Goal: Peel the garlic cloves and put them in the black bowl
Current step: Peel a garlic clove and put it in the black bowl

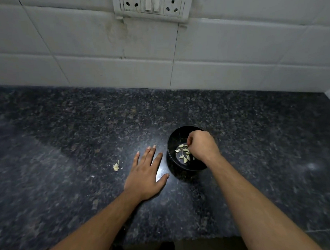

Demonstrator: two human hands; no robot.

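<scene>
Over the black bowl (173, 159), right hand (203, 145) hangs w/ fingers curled down into it, tips bunched near the garlic cloves (183, 153). Can't tell if it's pinching a clove or just touching the pile; knuckles hide the tips. Cloves lie loose on the bowl floor, pale, approx a dozen, most just left of and under the curled fingers, a few thin stalk bits mixed in.

Left hand (146, 173) lies flat on the counter (65, 130), palm down, fingers straight and spread, holding nothing. Its thumb points toward the bowl, close to the bowl's near-left side but apart from it.

Bowl sits right of centre on the dark speckled counter, well apart from the back wall (88, 46) and from the front edge. Garlic root stub (116, 166) w/ a little skin lies on the counter left of the left hand, near but not touching. One tiny white scrap (92, 176) sits further left and nearer.

Wide bare counter on the left side and behind the bowl up to the tiled wall. Socket & switch plate (150, 4) is mounted high on the tiles. Right side wall corner shows at far right; counter front edge runs below the forearms.
</scene>
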